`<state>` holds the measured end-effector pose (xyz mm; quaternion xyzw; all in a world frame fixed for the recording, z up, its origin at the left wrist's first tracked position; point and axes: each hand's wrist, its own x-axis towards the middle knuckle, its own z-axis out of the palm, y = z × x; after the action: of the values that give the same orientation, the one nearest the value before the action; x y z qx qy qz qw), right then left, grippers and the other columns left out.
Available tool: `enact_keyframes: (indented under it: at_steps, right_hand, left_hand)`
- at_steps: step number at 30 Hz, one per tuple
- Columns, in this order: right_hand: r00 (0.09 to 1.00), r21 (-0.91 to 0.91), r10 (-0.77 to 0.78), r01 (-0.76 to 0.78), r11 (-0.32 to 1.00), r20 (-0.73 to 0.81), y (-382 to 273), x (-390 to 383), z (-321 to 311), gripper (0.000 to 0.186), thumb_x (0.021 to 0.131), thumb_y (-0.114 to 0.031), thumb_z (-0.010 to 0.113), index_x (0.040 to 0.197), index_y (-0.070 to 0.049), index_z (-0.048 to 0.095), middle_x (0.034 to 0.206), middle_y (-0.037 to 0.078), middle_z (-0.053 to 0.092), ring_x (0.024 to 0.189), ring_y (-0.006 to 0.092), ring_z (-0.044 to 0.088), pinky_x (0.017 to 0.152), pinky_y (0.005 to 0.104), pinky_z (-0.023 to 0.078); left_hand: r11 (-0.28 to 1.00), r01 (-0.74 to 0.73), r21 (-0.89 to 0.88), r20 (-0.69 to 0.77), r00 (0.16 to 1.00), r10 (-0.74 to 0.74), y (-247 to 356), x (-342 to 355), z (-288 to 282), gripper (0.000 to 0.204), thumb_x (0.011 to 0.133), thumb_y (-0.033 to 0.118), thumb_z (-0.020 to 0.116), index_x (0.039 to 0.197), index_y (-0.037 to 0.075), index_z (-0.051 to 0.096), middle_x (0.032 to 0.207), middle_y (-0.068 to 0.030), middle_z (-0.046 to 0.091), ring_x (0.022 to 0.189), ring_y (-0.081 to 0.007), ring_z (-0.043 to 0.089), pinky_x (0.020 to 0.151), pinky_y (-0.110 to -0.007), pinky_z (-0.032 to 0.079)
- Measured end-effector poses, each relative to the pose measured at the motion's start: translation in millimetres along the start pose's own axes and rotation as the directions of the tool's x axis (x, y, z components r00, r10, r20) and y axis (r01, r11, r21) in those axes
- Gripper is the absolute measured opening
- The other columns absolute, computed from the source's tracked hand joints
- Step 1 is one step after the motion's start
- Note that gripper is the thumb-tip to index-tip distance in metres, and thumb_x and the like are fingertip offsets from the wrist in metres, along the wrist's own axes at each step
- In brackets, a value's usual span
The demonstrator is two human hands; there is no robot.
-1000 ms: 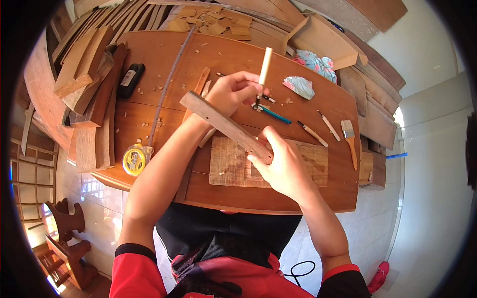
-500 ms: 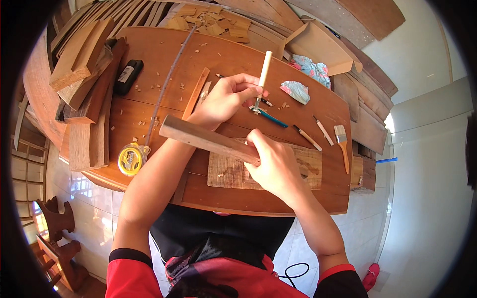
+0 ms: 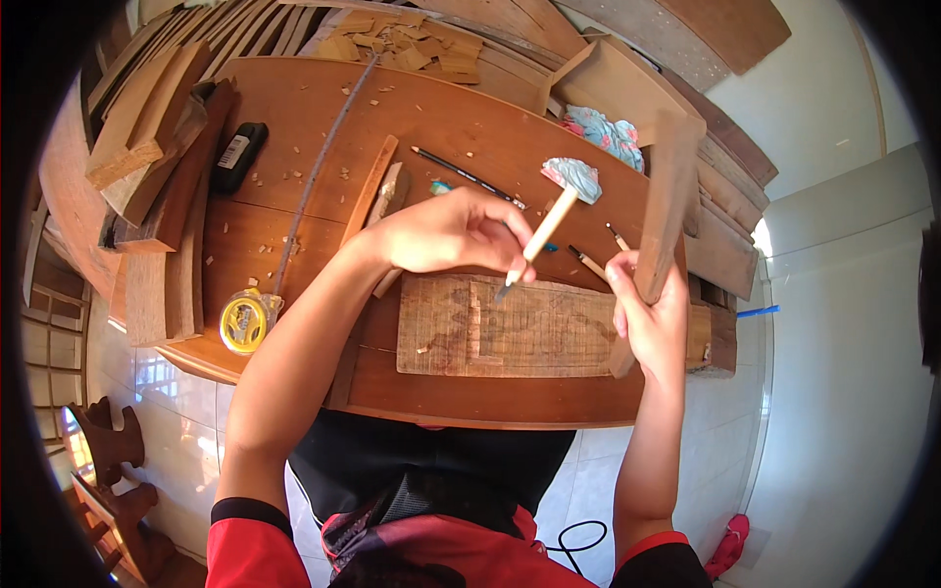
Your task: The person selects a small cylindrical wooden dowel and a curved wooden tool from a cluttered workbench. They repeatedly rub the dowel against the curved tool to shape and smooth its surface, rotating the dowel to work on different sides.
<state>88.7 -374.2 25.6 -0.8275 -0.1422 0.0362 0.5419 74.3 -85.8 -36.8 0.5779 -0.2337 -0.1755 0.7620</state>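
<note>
My left hand [image 3: 459, 231] is closed on the pale wooden handle of a chisel [image 3: 553, 223]. The chisel slants, its metal tip pointing down over a flat wooden board [image 3: 564, 333] on the table. Shallow cut marks show in the board near its left part; I cannot tell whether the tip touches it. In my right hand [image 3: 655, 314] is a thick wooden bar [image 3: 670, 186], gripped and held upright at the board's right end. It hides part of the table's right side. A black pencil [image 3: 469, 176] lies beyond my left hand.
A yellow tape measure [image 3: 247, 321] sits at the table's left, beside a long dark rod [image 3: 316, 201]. Stacked timber [image 3: 157, 108] stands at the left edge. Crumpled cloth [image 3: 608, 135] lies at the back right. Other carving tools [image 3: 588, 263] lie between my hands, partly hidden.
My left hand has brought the chisel nearer and lowered its tip over the board. My right hand has swung right, turning the wooden bar from roughly level to upright.
</note>
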Motion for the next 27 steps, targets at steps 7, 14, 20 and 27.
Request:
enact_keyframes:
  at_steps: [7,14,20,27]
  right_hand:
    - [0.965,-0.234,-0.042,0.105,0.967,0.258,17,-47,-23,0.042,0.088,-0.01,0.085,0.123,0.0,0.063,0.116,0.007,0.074,0.105,0.0116,0.066,0.094,0.0296,0.051]
    - [0.964,0.147,0.195,-0.223,0.964,0.179,37,-62,-42,0.033,0.087,-0.007,0.085,0.11,-0.003,0.061,0.11,0.008,0.072,0.056,0.0012,0.053,0.045,0.0206,0.038]
    - [0.978,-0.053,0.071,-0.062,0.997,0.194,59,-70,-34,0.067,0.068,-0.01,0.101,0.12,-0.003,0.059,0.084,-0.002,0.055,0.054,0.0003,0.04,0.049,0.0205,0.033]
    - [0.964,-0.293,0.148,-0.079,0.953,0.221,54,-66,-32,0.061,0.07,-0.015,0.099,0.114,-0.002,0.059,0.079,-0.004,0.051,0.06,0.0045,0.045,0.05,0.024,0.037]
  left_hand:
    - [0.997,0.059,0.05,0.051,0.997,-0.061,4,-2,6,0.016,0.096,0.001,0.074,0.11,-0.001,0.066,0.105,-0.0129,0.078,0.1,-0.0169,0.075,0.091,-0.031,0.056]
    - [0.982,0.126,0.137,0.143,0.979,-0.146,4,-1,15,0.018,0.093,0.001,0.077,0.107,-0.001,0.065,0.106,-0.0134,0.078,0.094,-0.0168,0.075,0.081,-0.031,0.058]
    - [0.98,0.136,0.146,0.123,0.98,-0.154,-3,3,22,0.028,0.091,0.002,0.078,0.114,0.001,0.063,0.097,-0.0106,0.078,0.095,-0.0159,0.075,0.083,-0.03,0.058]
    - [0.956,0.183,0.231,0.141,0.966,-0.219,-1,4,27,0.034,0.091,-0.001,0.077,0.121,-0.001,0.062,0.104,-0.0132,0.076,0.097,-0.0185,0.075,0.084,-0.033,0.061]
